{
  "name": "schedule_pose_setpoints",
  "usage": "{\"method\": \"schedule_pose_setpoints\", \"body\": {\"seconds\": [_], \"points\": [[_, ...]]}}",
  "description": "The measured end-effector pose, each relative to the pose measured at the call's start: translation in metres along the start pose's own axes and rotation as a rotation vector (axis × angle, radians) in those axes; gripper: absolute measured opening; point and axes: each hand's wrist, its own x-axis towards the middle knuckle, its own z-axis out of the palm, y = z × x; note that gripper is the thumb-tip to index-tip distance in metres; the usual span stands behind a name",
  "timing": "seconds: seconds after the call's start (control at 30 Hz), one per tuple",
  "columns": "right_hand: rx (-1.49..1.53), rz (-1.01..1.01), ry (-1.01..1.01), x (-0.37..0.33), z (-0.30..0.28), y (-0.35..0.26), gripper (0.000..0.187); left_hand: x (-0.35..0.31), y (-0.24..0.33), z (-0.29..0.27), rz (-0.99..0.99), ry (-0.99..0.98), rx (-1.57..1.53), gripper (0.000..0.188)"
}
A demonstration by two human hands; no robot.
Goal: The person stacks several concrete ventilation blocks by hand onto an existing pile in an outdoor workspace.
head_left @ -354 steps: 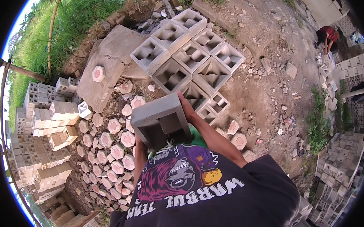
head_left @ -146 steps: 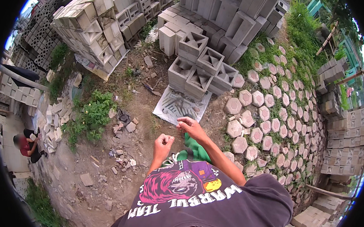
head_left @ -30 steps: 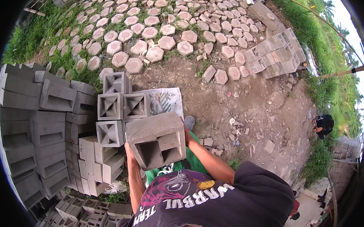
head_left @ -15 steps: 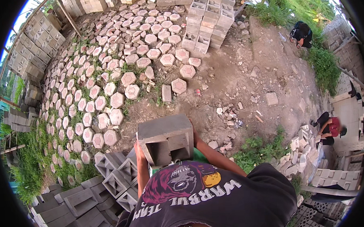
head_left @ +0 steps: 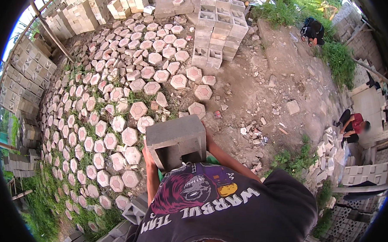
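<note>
Held up close to my chest is a grey concrete hollow block point(head_left: 175, 130), its smooth top face up and its two square cavities turned toward me. My left hand point(head_left: 149, 156) grips its left side. On the opposite side my right hand point(head_left: 207, 137) clasps the block, the fingers mostly hidden behind it. Beyond the block lie many hexagonal paving stones point(head_left: 130, 136) with reddish centres. A tall stack of hollow blocks point(head_left: 221, 31) stands farther off.
Grey vent blocks point(head_left: 137, 209) are stacked at my lower left. Patterned blocks point(head_left: 25, 74) line the far left. Rubble point(head_left: 255, 135) lies on the dirt to the right, near a heap of broken pieces point(head_left: 325, 156). One person point(head_left: 352, 125) sits at right; another point(head_left: 313, 31) crouches far off.
My view has shifted forward over the ground, with the paving stones nearer and the vent blocks at lower left sliding back out of sight. The block stays between both my hands.
</note>
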Motion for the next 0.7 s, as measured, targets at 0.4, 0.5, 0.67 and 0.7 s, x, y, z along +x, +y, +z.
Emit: {"method": "schedule_pose_setpoints", "body": {"seconds": [0.4,0.5,0.67,0.7], "points": [[-0.261,-0.122,0.081,0.155,0.093,-0.039,0.074,0.188,0.031,-0.052,-0.118,0.031,-0.274,0.036],[-0.228,-0.116,0.069,0.208,0.086,-0.043,0.073,0.241,0.035,-0.045,-0.123,0.015,-0.244,0.036],[-0.233,-0.11,-0.013,0.321,0.101,-0.085,0.075,0.351,0.046,-0.026,-0.085,0.009,-0.186,0.037],[-0.225,-0.114,-0.023,0.345,0.104,-0.101,0.075,0.374,0.049,-0.02,-0.075,0.01,-0.172,0.037]]}}
